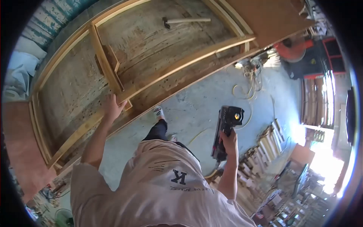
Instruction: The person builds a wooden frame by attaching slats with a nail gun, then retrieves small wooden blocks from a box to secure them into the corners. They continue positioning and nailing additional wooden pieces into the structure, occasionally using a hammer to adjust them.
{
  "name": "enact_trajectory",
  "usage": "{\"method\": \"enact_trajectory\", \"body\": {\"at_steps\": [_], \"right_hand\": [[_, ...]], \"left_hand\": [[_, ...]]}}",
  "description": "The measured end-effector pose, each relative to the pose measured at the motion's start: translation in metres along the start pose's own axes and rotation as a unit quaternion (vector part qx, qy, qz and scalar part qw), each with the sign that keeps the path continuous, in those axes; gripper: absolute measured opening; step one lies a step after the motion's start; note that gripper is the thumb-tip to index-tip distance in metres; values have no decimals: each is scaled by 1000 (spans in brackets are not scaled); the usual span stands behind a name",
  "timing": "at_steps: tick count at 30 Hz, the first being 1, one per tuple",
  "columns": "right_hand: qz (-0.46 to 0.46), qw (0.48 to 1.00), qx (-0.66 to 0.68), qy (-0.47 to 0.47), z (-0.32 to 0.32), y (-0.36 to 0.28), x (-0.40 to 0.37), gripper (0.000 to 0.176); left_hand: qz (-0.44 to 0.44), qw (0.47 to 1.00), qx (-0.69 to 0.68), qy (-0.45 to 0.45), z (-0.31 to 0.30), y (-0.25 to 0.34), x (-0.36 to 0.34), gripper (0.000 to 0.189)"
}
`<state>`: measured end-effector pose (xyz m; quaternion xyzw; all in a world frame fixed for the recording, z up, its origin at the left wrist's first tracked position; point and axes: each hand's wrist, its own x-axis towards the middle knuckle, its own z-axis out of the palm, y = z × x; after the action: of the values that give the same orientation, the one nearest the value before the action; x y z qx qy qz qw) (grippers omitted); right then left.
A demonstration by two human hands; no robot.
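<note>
My left hand (112, 107) is closed over the near rail of a wooden frame (166, 72), close to where a crosspiece (103, 56) meets that rail. The frame lies on a worn workbench (151, 41). Away from the bench, over the floor, my right hand (229, 141) is wrapped round the handle of a black nail gun (226, 115). A hose appears to run from the tool's lower end. Inside the frame, toward the far side, lies a hammer (189, 20) with a pale handle.
A brown sheet (274, 20) extends at the bench's right end. Beyond it stands a machine with a red circular blade (290, 51). A yellow hose (198, 137) trails over the grey floor (193, 102). Stacked wood strips (264, 149) lie to the right.
</note>
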<state>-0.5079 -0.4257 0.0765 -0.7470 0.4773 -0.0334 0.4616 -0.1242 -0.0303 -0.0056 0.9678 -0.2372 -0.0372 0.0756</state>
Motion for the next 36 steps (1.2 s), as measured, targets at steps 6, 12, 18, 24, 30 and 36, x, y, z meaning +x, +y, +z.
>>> {"method": "enact_trajectory", "body": {"at_steps": [6, 12, 18, 24, 30, 36], "right_hand": [[-224, 942, -250, -4, -16, -170, 123, 43], [-322, 841, -426, -83, 37, -286, 277, 49], [-339, 767, -531, -125, 111, -289, 439, 54], [-356, 703, -569, -235, 117, -291, 512, 47], [-432, 750, -475, -160, 196, -364, 589, 41], [-510, 644, -550, -149, 242, -320, 670, 47]], "left_hand": [[-17, 998, -33, 55, 15, -4, -7, 70], [-45, 994, 16, 102, 7, 2, -7, 69], [-157, 983, -93, 23, -22, 26, -1, 61], [-162, 985, -52, -2, -17, 32, 8, 58], [-183, 980, -14, -78, -25, 33, 15, 63], [-163, 985, 1, -58, -24, 26, 14, 65]]}}
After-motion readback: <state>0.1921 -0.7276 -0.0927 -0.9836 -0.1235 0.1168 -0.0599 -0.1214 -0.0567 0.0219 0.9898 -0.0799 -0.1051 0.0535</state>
